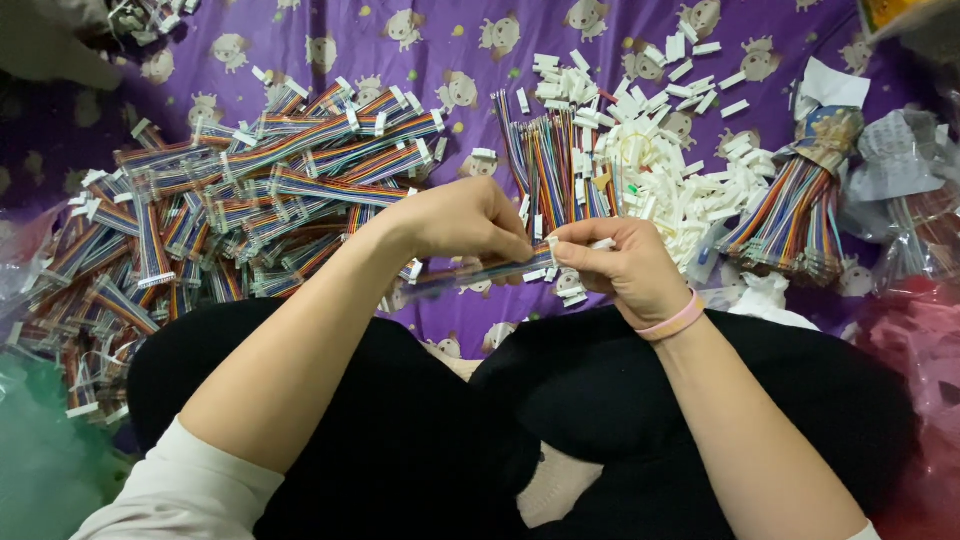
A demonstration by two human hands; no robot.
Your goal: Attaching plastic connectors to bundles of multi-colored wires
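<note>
My left hand (470,222) pinches a flat strip of multicoloured ribbon wires (478,274) near its right end. My right hand (622,265), with a pink band on the wrist, holds a small white plastic connector (603,243) right against that end of the wires. Both hands meet above my black-clothed lap, in front of a loose fan of coloured wires (555,165). Whether the wire tips sit inside the connector is hidden by my fingers.
A big heap of finished ribbon cables with white ends (230,200) lies at the left on a purple patterned cloth (330,40). A pile of white connectors (665,150) lies behind my right hand. A tied bundle of coloured wires (795,215) and plastic bags (905,160) are at the right.
</note>
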